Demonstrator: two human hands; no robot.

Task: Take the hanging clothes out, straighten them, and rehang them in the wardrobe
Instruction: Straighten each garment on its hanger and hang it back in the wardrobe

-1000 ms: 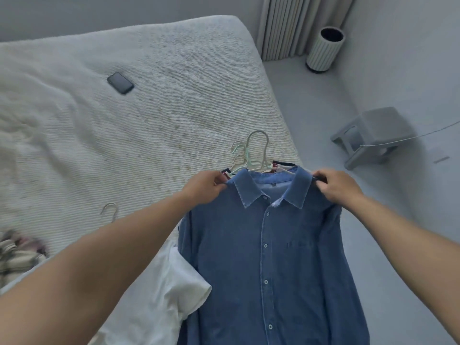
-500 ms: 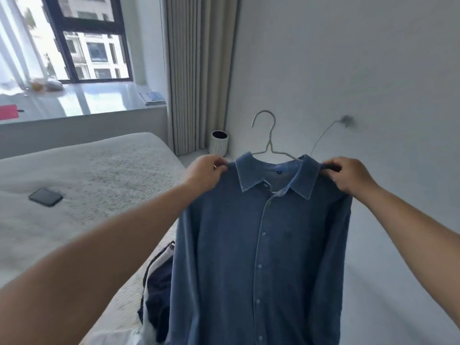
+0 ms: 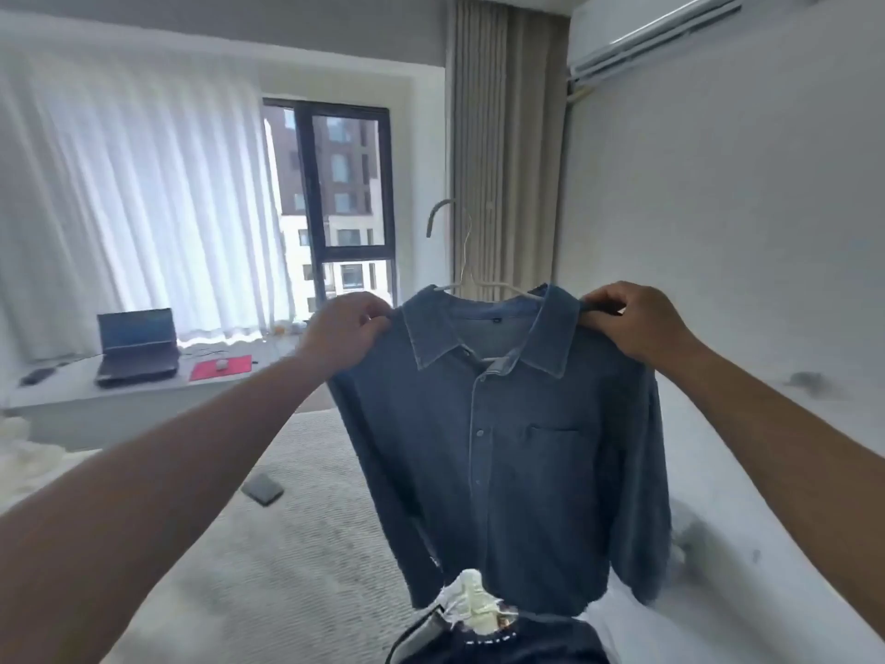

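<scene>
A blue denim shirt point(image 3: 517, 448) hangs on a pale wire hanger point(image 3: 462, 261) in front of me, held up in the air with its buttoned front facing me. My left hand point(image 3: 342, 330) pinches the shirt's left shoulder by the collar. My right hand point(image 3: 632, 323) pinches the right shoulder. Below the hem, other clothes on hangers point(image 3: 483, 625) lie on the bed point(image 3: 297, 543): a dark garment and something white. No wardrobe is in view.
A dark phone point(image 3: 262, 488) lies on the bed. Behind it, a window ledge carries a laptop point(image 3: 136, 349) and a red mat point(image 3: 221, 367). White curtains point(image 3: 129, 208) and a window fill the back. A white wall with an air conditioner point(image 3: 651, 35) is on the right.
The blue shirt has been lifted off the pile on the bed and raised to chest height. My view has swung up from the bed to the window. Both hands keep their hold on the shoulders.
</scene>
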